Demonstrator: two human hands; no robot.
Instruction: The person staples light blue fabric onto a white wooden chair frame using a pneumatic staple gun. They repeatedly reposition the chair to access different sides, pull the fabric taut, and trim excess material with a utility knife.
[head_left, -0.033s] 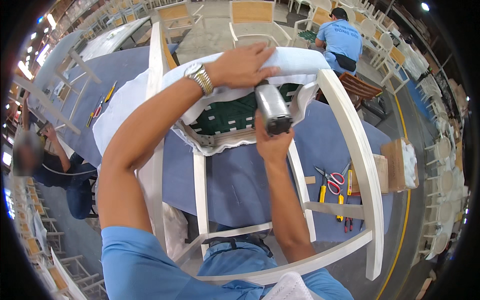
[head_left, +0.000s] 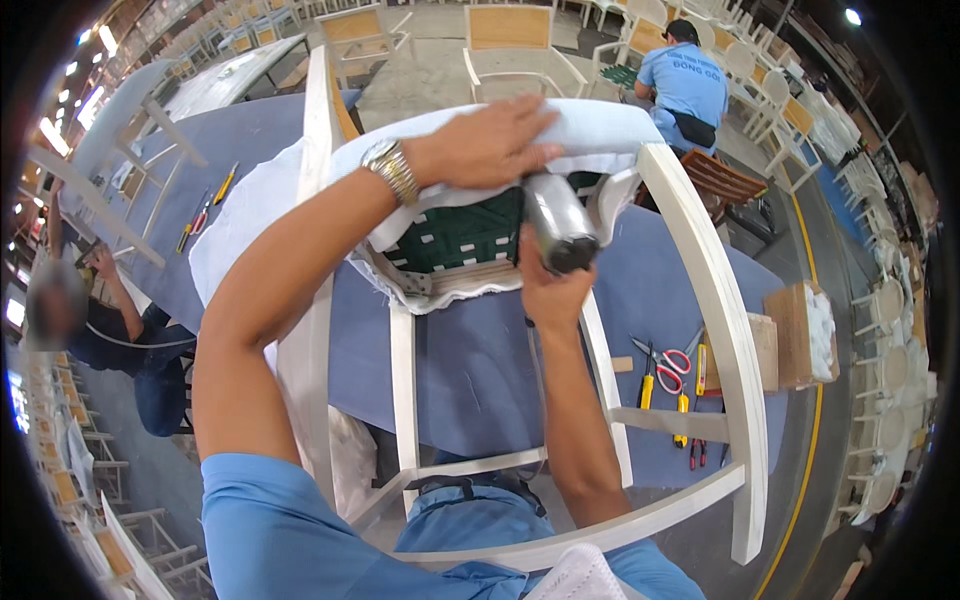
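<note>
A white-framed chair (head_left: 690, 260) lies tipped over on the blue-covered table, its underside toward me. Pale fabric (head_left: 600, 125) wraps the seat edge, and dark green webbing (head_left: 455, 235) shows inside the seat frame. My left hand (head_left: 490, 145), with a metal watch on the wrist, lies flat over the fabric at the far edge, fingers stretched out. Closed around a silver staple gun (head_left: 560, 218) with a black end cap is my right hand (head_left: 553, 290). The gun's nose is by the seat edge, close to my left fingers; its tip is hidden.
On the blue table (head_left: 460, 370) at right lie red-handled scissors (head_left: 672, 372), yellow-handled tools (head_left: 682, 420) and an open cardboard box (head_left: 800, 330). Further tools (head_left: 225, 185) lie at left. One person (head_left: 685, 85) sits beyond, another (head_left: 120, 310) works at left. Many chairs stand around.
The staple gun and my right hand have shifted slightly right and nearer. A thin hose now shows beside my right wrist. My left hand remains on the fabric.
</note>
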